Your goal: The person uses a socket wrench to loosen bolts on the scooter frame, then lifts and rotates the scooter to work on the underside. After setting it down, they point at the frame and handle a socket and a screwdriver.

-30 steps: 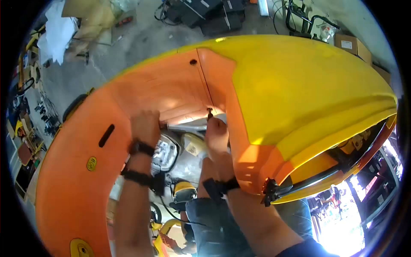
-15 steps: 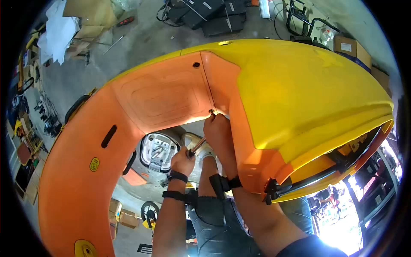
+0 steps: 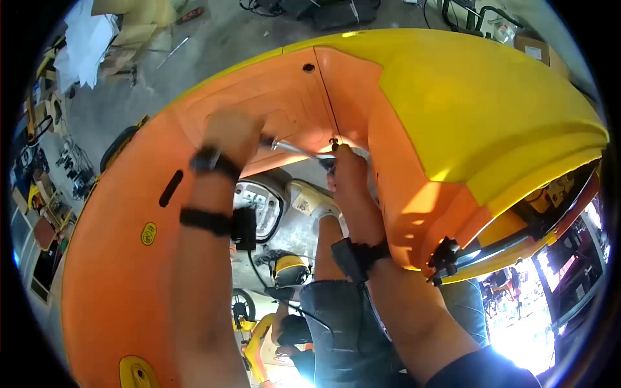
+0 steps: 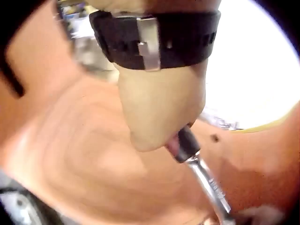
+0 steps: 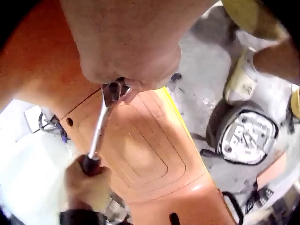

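My left hand point(image 3: 233, 139), blurred in the head view, grips the dark handle of a ratchet wrench point(image 3: 294, 149). In the left wrist view the handle's dark end point(image 4: 187, 144) sticks out of the fist, with the shiny shaft beyond it. My right hand point(image 3: 352, 171) holds the wrench's head, which shows under the fingers point(image 5: 140, 84) in the right wrist view. A small dark bolt point(image 3: 333, 141) shows just above the right fingertips, at the inner corner of a large curved orange and yellow moulded shell point(image 3: 453, 103). The shaft spans the opening between both hands.
Through the shell's opening, a black-rimmed case with a light inside point(image 3: 259, 205) lies on the floor near a foot in a light shoe point(image 3: 307, 200). A long screwdriver point(image 3: 173, 53) and black boxes point(image 3: 336, 13) lie beyond the shell. Black hardware point(image 3: 443, 260) juts from its right end.
My left hand swung the wrench handle in toward my body, then back out to the left and upward. My right hand stays at the bolt. The shell sits a little higher in view.
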{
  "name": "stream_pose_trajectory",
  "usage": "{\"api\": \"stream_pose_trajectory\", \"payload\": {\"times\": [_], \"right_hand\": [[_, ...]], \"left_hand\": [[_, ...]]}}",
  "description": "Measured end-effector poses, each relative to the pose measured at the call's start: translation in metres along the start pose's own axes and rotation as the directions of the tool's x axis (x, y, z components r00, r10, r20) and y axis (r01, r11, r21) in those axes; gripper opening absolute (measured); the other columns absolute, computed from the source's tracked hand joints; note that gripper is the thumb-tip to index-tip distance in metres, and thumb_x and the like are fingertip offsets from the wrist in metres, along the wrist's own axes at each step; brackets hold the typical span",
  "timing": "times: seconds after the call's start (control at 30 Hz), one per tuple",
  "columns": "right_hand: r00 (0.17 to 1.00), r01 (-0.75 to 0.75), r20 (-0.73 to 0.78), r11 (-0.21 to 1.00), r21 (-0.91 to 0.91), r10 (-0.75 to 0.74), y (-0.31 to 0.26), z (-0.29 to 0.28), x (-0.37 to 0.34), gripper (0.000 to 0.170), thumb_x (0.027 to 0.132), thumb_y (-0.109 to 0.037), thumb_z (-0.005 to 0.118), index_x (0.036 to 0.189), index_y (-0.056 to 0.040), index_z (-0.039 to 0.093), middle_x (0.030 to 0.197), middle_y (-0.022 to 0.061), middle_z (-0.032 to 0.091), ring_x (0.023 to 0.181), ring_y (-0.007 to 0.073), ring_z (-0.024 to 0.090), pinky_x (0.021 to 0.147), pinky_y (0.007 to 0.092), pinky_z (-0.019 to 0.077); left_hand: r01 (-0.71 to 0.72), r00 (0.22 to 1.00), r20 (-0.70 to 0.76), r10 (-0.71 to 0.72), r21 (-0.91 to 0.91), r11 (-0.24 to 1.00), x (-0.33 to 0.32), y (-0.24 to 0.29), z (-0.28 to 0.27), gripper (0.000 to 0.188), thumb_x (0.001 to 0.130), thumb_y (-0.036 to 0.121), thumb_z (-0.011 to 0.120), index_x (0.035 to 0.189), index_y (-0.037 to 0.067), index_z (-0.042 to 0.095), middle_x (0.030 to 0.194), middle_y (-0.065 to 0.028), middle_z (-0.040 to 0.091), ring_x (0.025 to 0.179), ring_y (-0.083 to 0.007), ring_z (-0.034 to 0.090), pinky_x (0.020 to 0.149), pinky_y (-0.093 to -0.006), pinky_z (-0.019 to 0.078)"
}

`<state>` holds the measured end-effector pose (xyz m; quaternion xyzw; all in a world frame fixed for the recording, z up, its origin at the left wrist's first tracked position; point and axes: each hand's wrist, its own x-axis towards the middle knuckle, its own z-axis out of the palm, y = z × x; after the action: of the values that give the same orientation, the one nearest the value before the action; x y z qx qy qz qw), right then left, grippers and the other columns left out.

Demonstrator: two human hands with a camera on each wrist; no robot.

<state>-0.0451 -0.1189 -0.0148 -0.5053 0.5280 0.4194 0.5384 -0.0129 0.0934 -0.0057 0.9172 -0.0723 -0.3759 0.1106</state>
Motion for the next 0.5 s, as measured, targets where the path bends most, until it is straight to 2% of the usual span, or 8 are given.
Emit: {"api": "stream_pose_trajectory", "payload": {"times": [0.03, 0.07, 0.1, 0.2, 0.27, 0.33, 0.4, 0.5], "right_hand": [[0.987, 0.097, -0.076, 0.907, -0.410, -0.140, 0.000, 0.003, 0.013, 0.022, 0.089, -0.022, 0.041, 0.076, -0.0058, 0.050, 0.062, 0.0052, 0.047, 0.042, 0.0126, 0.034, 0.039, 0.0259, 0.0272], [0.951, 0.176, -0.071, 0.715, -0.677, -0.301, 0.006, 0.007, 0.020, 0.022, 0.089, -0.022, 0.041, 0.076, -0.0058, 0.050, 0.062, 0.0051, 0.047, 0.043, 0.0126, 0.034, 0.039, 0.0260, 0.0273], [0.912, 0.214, -0.041, 0.558, -0.802, -0.408, 0.003, 0.009, 0.014, 0.022, 0.089, -0.022, 0.041, 0.076, -0.0059, 0.050, 0.062, 0.0051, 0.047, 0.043, 0.0126, 0.034, 0.039, 0.0260, 0.0273], [0.833, 0.292, 0.046, 0.367, -0.883, -0.551, -0.003, 0.006, 0.004, 0.022, 0.088, -0.022, 0.042, 0.075, -0.0060, 0.050, 0.062, 0.0048, 0.047, 0.043, 0.0125, 0.035, 0.039, 0.0262, 0.0273], [0.820, 0.349, 0.065, 0.407, -0.844, -0.569, 0.009, -0.005, 0.018, 0.022, 0.088, -0.022, 0.043, 0.075, -0.0061, 0.050, 0.062, 0.0047, 0.047, 0.043, 0.0125, 0.035, 0.039, 0.0263, 0.0274], [0.826, 0.406, 0.025, 0.565, -0.719, -0.563, 0.029, -0.011, 0.034, 0.022, 0.088, -0.022, 0.043, 0.074, -0.0062, 0.050, 0.062, 0.0045, 0.047, 0.043, 0.0125, 0.035, 0.039, 0.0264, 0.0274], [0.897, 0.383, -0.068, 0.846, -0.370, -0.436, 0.046, -0.004, 0.037, 0.022, 0.088, -0.022, 0.043, 0.074, -0.0062, 0.050, 0.062, 0.0044, 0.047, 0.044, 0.0124, 0.036, 0.040, 0.0265, 0.0275], [0.998, 0.019, 0.047, 0.884, 0.468, -0.046, 0.029, 0.010, 0.010, 0.022, 0.088, -0.021, 0.044, 0.073, -0.0064, 0.051, 0.061, 0.0042, 0.047, 0.044, 0.0124, 0.036, 0.040, 0.0267, 0.0275]], "left_hand": [[0.206, 0.972, 0.132, -0.196, -0.065, 0.976, -0.036, 0.015, 0.013, 0.020, 0.081, 0.026, 0.061, 0.079, 0.007, 0.065, 0.078, -0.0142, 0.065, 0.074, -0.0307, 0.065, 0.063, -0.0443, 0.0492], [0.129, 0.989, -0.012, -0.150, -0.452, 0.883, -0.068, -0.017, 0.142, 0.021, 0.080, 0.032, 0.062, 0.080, 0.011, 0.063, 0.080, -0.0163, 0.065, 0.074, -0.0359, 0.063, 0.064, -0.0461, 0.0487], [0.484, 0.873, 0.233, -0.428, -0.511, 0.710, -0.095, 0.034, 0.169, 0.027, 0.077, 0.034, 0.063, 0.087, 0.009, 0.059, 0.082, -0.0183, 0.064, 0.078, -0.0402, 0.061, 0.068, -0.0491, 0.0478], [0.511, 0.790, 0.207, -0.577, -0.743, 0.433, -0.109, 0.146, 0.192, 0.025, 0.072, 0.022, 0.065, 0.090, 0.007, 0.057, 0.086, -0.0186, 0.063, 0.087, -0.0406, 0.059, 0.072, -0.0488, 0.0463], [0.398, 0.811, -0.004, -0.584, -0.729, 0.558, -0.108, 0.132, 0.223, 0.023, 0.073, 0.022, 0.064, 0.087, 0.005, 0.058, 0.078, -0.0191, 0.061, 0.079, -0.0408, 0.060, 0.069, -0.0477, 0.0471], [0.410, 0.904, 0.046, -0.425, -0.370, 0.834, -0.096, 0.052, 0.157, 0.010, 0.077, 0.017, 0.059, 0.082, 0.009, 0.063, 0.068, -0.0154, 0.060, 0.073, -0.0368, 0.061, 0.067, -0.0466, 0.0471], [0.154, 0.979, -0.136, -0.150, 0.019, 0.988, -0.048, -0.004, 0.075, 0.008, 0.077, 0.021, 0.063, 0.078, 0.015, 0.067, 0.067, -0.0091, 0.063, 0.063, -0.0327, 0.062, 0.061, -0.0438, 0.0477], [-0.269, 0.914, -0.210, 0.347, 0.325, 0.907, 0.029, 0.006, -0.029, 0.014, 0.072, 0.029, 0.069, 0.071, 0.015, 0.068, 0.066, -0.0078, 0.064, 0.070, -0.0242, 0.064, 0.066, -0.0370, 0.0489]]}}
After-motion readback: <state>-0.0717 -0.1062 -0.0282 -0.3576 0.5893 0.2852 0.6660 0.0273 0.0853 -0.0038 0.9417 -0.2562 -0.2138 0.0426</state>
